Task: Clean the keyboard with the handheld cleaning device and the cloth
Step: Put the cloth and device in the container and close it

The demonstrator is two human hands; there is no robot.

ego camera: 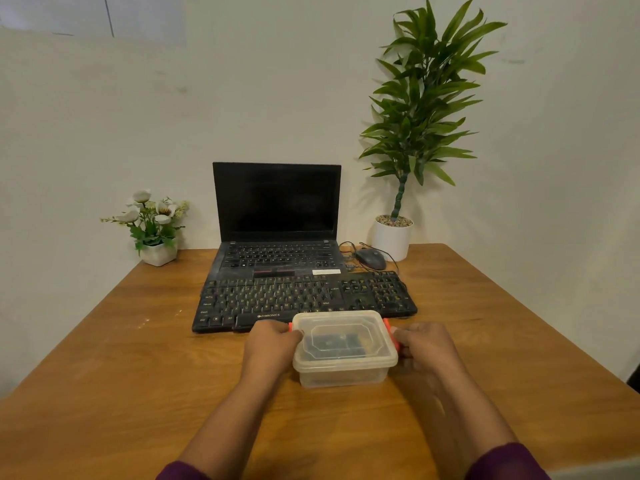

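Note:
A black dusty keyboard [304, 299] lies across the middle of the wooden table [104, 375]. Just in front of it stands a clear plastic box [343, 348] with its lid on and orange side clips. Dark items show dimly through the lid; I cannot tell what they are. My left hand [273, 344] grips the box's left side at the clip, and my right hand [426, 348] grips its right side. No cloth or cleaning device is plainly visible.
An open black laptop [277, 216] sits behind the keyboard. A dark mouse [370, 258] with a cable lies at its right. A white pot with a tall green plant [393, 237] stands back right, a small flower pot [157, 252] back left.

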